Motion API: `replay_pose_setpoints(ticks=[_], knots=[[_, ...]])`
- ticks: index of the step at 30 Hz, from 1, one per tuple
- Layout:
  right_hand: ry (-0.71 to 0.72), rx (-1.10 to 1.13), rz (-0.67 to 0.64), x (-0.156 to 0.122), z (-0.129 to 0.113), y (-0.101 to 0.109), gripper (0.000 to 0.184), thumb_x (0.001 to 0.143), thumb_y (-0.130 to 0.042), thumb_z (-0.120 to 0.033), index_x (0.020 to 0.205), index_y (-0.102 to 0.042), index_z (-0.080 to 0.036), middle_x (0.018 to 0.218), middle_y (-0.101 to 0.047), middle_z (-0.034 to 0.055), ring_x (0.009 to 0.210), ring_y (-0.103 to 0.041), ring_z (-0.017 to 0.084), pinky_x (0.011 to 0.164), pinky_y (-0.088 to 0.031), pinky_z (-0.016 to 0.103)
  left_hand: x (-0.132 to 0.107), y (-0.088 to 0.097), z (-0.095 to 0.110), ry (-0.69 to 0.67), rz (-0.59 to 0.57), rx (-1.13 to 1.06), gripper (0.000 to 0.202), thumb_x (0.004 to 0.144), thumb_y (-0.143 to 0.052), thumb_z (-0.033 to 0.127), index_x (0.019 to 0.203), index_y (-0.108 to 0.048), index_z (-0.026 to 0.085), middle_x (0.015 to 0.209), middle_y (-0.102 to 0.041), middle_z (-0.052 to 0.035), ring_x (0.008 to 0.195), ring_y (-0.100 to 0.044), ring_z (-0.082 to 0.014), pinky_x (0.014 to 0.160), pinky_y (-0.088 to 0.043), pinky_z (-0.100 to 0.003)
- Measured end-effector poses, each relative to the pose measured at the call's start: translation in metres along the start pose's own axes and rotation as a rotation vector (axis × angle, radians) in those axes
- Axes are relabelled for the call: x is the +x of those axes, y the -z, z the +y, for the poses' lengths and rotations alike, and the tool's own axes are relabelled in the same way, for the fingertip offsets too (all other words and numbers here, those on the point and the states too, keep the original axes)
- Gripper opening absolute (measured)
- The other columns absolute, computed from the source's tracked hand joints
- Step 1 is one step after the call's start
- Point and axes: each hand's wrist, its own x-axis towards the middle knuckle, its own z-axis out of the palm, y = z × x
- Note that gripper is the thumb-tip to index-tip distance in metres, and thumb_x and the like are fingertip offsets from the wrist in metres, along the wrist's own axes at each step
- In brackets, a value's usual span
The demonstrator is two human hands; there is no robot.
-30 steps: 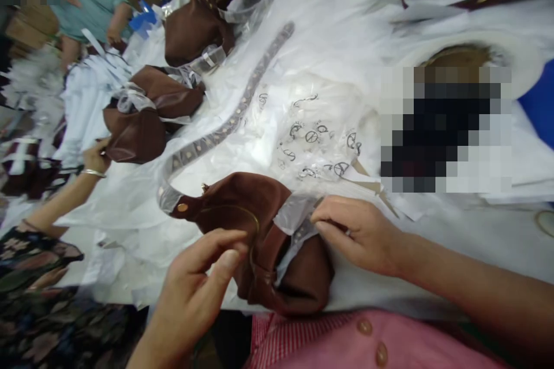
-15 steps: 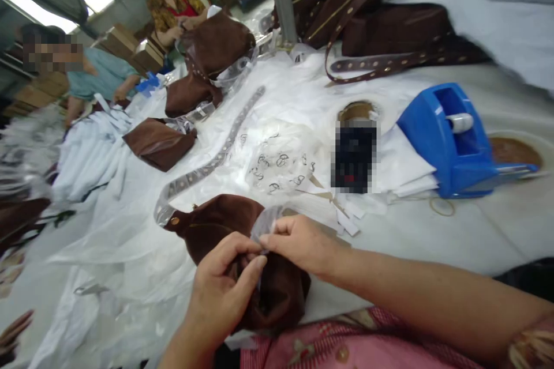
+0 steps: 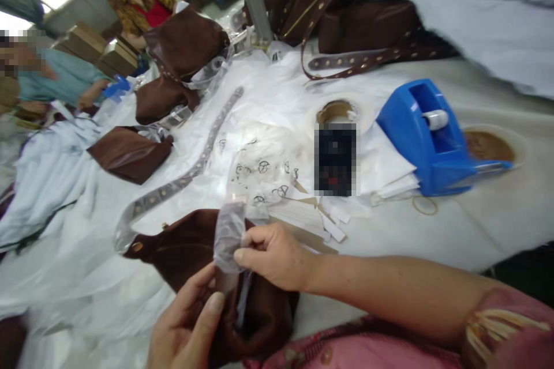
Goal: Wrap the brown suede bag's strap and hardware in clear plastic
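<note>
A dark brown handbag (image 3: 264, 311) lies in front of me, its mouth facing up. My right hand (image 3: 270, 253) is closed, pinching the edge of a clear plastic sleeve (image 3: 229, 233) between thumb and fingertips. The sleeve rises from the bag's near side. My left hand (image 3: 190, 320) is curled at the bag's left side, thumb and fingers closed around brown material just below the sleeve; part of that grip is hidden. From the bag's left corner, a studded strap (image 3: 173, 193) wrapped in clear plastic runs away across the table.
A blue tape dispenser (image 3: 426, 144) stands at right, near a tape roll (image 3: 337, 112), a blurred dark object (image 3: 335, 161) and white papers (image 3: 396, 176). Printed plastic (image 3: 264, 170) lies beyond the bag. More brown bags (image 3: 134, 153) lie farther off. Two people are across the table.
My hands have moved apart slightly, and the plastic sleeve now stands up stretched between them. My view has shifted, so the surroundings sit farther left.
</note>
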Motion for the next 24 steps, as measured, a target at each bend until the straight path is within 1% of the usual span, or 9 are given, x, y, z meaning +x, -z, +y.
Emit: replay_pose_setpoints(ticks=[4,6,8,12,16,18,20,22,24], knots=[[-0.110,0.037,0.007,0.002,-0.003,0.003,0.020,0.082,-0.063,-0.028,0.069,-0.061,-0.013,0.060,-0.051,-0.0024,0.056,-0.043,0.007,0.054,-0.034,0.021,-0.002,0.005,-0.005,-0.196,-0.118,0.027,0.068,0.090,-0.067,0.043,0.150,-0.041,0.026,0.139,-0.059,-0.0099,0.120,-0.061,-0.0283,0.098,-0.054,-0.035],[-0.146,0.056,-0.001,0.002,-0.005,0.003,0.019,0.083,-0.063,-0.027,0.069,-0.061,-0.013,0.058,-0.051,-0.0032,0.054,-0.042,0.007,0.052,-0.032,0.021,-0.004,0.010,-0.011,-0.282,-0.176,0.072,0.073,0.091,-0.067,0.040,0.155,-0.033,0.029,0.144,-0.054,-0.0100,0.127,-0.057,-0.0288,0.104,-0.050,-0.037],[-0.174,0.056,0.004,0.001,-0.005,0.003,0.020,0.083,-0.063,-0.027,0.068,-0.060,-0.013,0.055,-0.049,-0.0037,0.052,-0.041,0.007,0.052,-0.032,0.021,-0.007,0.016,-0.022,-0.315,-0.205,0.114,0.075,0.091,-0.067,0.038,0.156,-0.031,0.032,0.148,-0.051,-0.0094,0.134,-0.052,-0.0293,0.110,-0.046,-0.038],[-0.163,0.023,-0.017,-0.002,-0.002,0.004,0.028,0.087,-0.062,-0.033,0.067,-0.058,-0.014,0.051,-0.048,-0.0033,0.049,-0.041,0.006,0.051,-0.031,0.020,-0.012,0.017,-0.038,-0.281,-0.157,0.085,0.073,0.090,-0.070,0.034,0.154,-0.034,0.032,0.145,-0.054,-0.0093,0.131,-0.055,-0.0281,0.109,-0.046,-0.039],[-0.231,-0.028,-0.173,-0.007,-0.008,0.005,0.032,0.087,-0.062,-0.039,0.067,-0.061,-0.013,0.049,-0.049,-0.0017,0.044,-0.038,0.006,0.044,-0.025,0.020,-0.011,0.000,-0.033,-0.224,-0.055,0.041,0.081,0.086,-0.075,0.034,0.154,-0.033,0.027,0.135,-0.062,-0.0090,0.127,-0.058,-0.0245,0.111,-0.045,-0.038],[-0.290,-0.081,-0.246,-0.010,-0.012,0.005,0.032,0.085,-0.063,-0.039,0.065,-0.059,-0.014,0.047,-0.047,-0.0018,0.041,-0.036,0.007,0.041,-0.023,0.021,-0.007,-0.007,-0.027,-0.265,-0.020,0.046,0.082,0.084,-0.076,0.031,0.153,-0.033,0.024,0.128,-0.066,-0.0080,0.122,-0.061,-0.0220,0.112,-0.044,-0.038],[-0.315,-0.100,-0.249,-0.013,-0.015,0.004,0.031,0.083,-0.064,-0.039,0.066,-0.058,-0.014,0.047,-0.047,-0.0021,0.040,-0.036,0.007,0.040,-0.023,0.020,-0.004,-0.008,-0.024,-0.311,-0.016,0.095,0.079,0.084,-0.076,0.030,0.152,-0.035,0.023,0.125,-0.067,-0.0071,0.117,-0.064,-0.0207,0.110,-0.046,-0.038],[-0.324,-0.057,-0.228,-0.014,-0.015,0.004,0.031,0.081,-0.066,-0.041,0.067,-0.058,-0.014,0.049,-0.047,-0.0020,0.041,-0.036,0.007,0.040,-0.023,0.020,-0.002,-0.004,-0.023,-0.382,-0.022,0.202,0.073,0.086,-0.074,0.030,0.150,-0.039,0.025,0.126,-0.066,-0.0066,0.117,-0.064,-0.0207,0.108,-0.047,-0.037],[-0.323,-0.002,-0.239,-0.014,-0.013,0.003,0.033,0.080,-0.067,-0.043,0.067,-0.058,-0.014,0.051,-0.048,-0.0014,0.042,-0.037,0.006,0.041,-0.022,0.019,0.000,0.004,-0.021,-0.520,-0.024,0.299,0.061,0.090,-0.069,0.026,0.146,-0.045,0.027,0.129,-0.063,-0.0074,0.117,-0.063,-0.0203,0.104,-0.049,-0.036]])
